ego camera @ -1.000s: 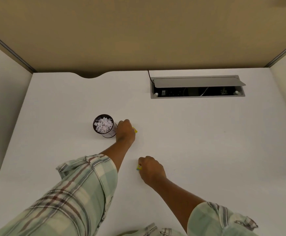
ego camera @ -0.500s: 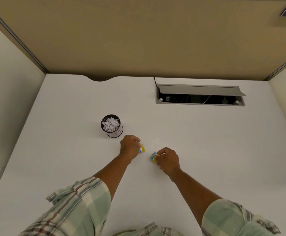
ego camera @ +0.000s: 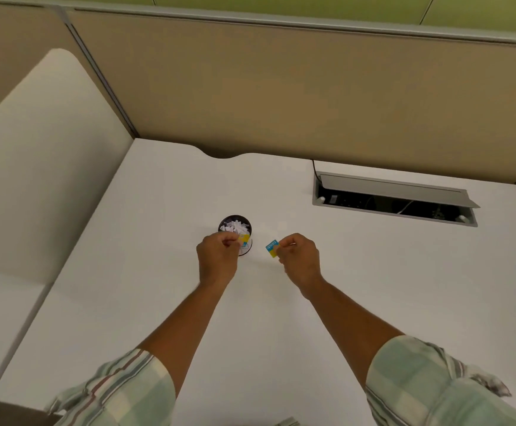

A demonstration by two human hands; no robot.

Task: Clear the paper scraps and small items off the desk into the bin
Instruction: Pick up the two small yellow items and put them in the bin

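A small dark round bin (ego camera: 235,219) full of white paper scraps (ego camera: 234,226) stands on the white desk (ego camera: 373,272). My left hand (ego camera: 218,259) pinches a small yellow and blue packet (ego camera: 244,239) right over the bin's near rim. My right hand (ego camera: 299,256) holds a second yellow and blue packet (ego camera: 272,248) above the desk, a little to the right of the bin. Both hands are raised off the surface.
An open grey cable box (ego camera: 395,198) with sockets and wires is sunk into the desk at the back right. Beige partition walls (ego camera: 281,87) close the back and left. A lower white side panel (ego camera: 35,179) borders the desk on the left.
Both hands lifted off the desk with their packets. The left one rose to the bin's rim, the right one drew closer to the bin. The view tilted up.
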